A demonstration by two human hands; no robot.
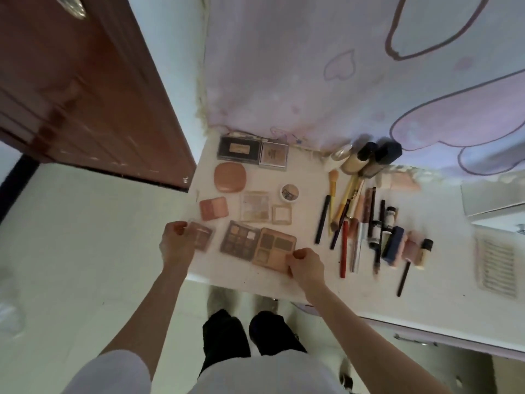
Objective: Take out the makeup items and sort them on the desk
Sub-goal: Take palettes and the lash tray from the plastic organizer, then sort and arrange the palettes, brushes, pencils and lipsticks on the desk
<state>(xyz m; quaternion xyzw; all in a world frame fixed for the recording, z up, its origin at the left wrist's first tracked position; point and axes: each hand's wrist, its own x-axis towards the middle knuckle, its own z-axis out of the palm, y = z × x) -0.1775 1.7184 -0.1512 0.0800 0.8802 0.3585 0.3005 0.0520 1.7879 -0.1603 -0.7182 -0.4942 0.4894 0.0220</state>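
The left hand point(176, 242) is pinching a small clear-cased pink blush compact point(201, 235), left of the dark square eyeshadow palette point(239, 244); the right hand point(306, 264) is gripping the tan contour palette point(275, 253) (overlapping it). Squaring both gently along the white tabletop point(301, 206) seems wisest.

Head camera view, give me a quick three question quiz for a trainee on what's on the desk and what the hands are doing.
1. True or false: the left hand holds a small palette at the desk's near left corner.
2. What does the right hand grip? A) red pencil B) tan palette C) round jar
3. Fill in: brushes and pencils lie to the ___ of the palettes.

Key: 1 true; 2 B, the tan palette; 3 right.
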